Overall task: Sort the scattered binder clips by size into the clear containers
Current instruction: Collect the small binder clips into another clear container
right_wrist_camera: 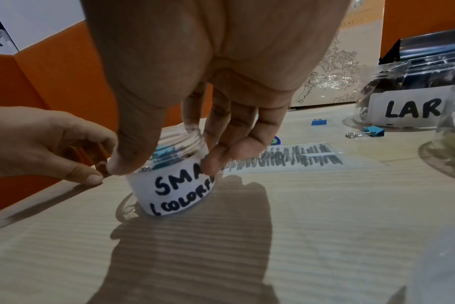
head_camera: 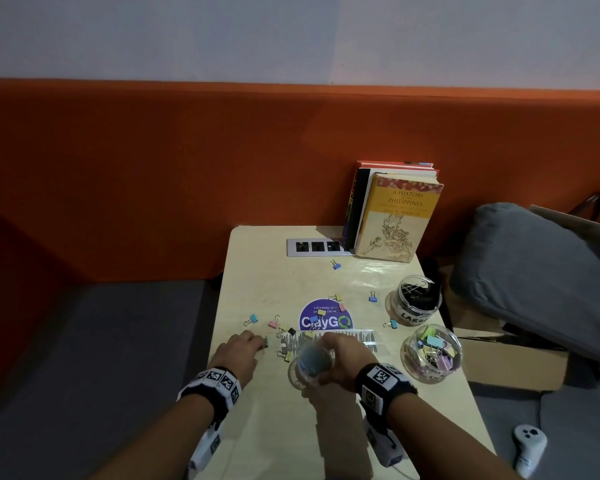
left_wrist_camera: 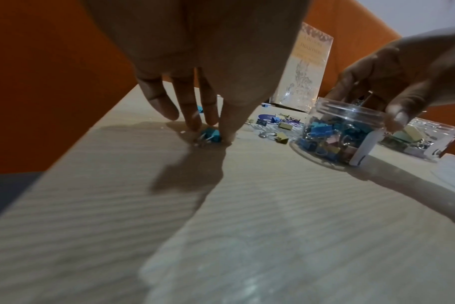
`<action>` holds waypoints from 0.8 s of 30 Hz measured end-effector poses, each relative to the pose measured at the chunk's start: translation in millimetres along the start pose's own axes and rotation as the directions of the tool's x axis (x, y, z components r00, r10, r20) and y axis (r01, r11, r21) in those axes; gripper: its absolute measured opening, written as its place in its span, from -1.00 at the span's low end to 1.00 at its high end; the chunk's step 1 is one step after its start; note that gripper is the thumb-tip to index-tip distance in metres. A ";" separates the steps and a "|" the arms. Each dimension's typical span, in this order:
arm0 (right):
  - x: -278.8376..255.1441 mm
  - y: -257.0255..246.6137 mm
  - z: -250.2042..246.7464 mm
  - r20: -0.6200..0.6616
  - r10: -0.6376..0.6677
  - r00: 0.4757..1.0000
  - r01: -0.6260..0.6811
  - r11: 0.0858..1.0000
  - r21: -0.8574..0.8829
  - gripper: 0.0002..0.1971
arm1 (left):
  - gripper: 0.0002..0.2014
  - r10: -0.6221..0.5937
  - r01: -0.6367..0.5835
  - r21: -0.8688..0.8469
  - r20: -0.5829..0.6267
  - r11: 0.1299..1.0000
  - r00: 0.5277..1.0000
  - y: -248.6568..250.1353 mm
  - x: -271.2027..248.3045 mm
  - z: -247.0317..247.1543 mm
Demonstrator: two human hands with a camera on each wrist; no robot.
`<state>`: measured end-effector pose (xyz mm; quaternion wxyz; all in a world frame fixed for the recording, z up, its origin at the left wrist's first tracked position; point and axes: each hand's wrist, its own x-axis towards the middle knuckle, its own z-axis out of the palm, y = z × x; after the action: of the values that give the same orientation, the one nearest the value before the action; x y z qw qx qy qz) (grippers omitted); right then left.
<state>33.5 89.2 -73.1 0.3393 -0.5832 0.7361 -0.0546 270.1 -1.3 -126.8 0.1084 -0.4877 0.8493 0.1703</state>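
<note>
On the table point(head_camera: 413, 427), left hand point(left_wrist_camera: 195, 61) pinches a blue clip point(left_wrist_camera: 211, 134).

There are three clear jars: one point(head_camera: 310, 370) near the front, one point(head_camera: 431, 353) to the right, one point(head_camera: 418, 298) behind it. Three books point(head_camera: 394, 216) stand at the back. Two hands show, left point(head_camera: 238, 351) and right point(head_camera: 343, 362). About fifteen loose clips point(head_camera: 373, 298) lie on one table point(head_camera: 274, 427).

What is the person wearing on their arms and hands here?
Both forearms are bare, with no sleeves or gloves. Each wrist carries a black band faced with white squares printed with black coded markers. A white camera unit hangs under each wrist. The left hand and right hand show no rings.
</note>
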 end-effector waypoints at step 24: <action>0.7 -1.6 5.2 -0.018 -0.003 1.000 0.004 1.000 0.015 -0.35 | -0.69 0.222 -0.283 -0.350 -0.203 0.893 0.954 77.6 -2.2 -34.9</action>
<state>37.7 89.7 -76.7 0.3369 -0.5814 0.7376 -0.0659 203.4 22.8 -79.8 -0.0772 -0.3966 0.8631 0.3029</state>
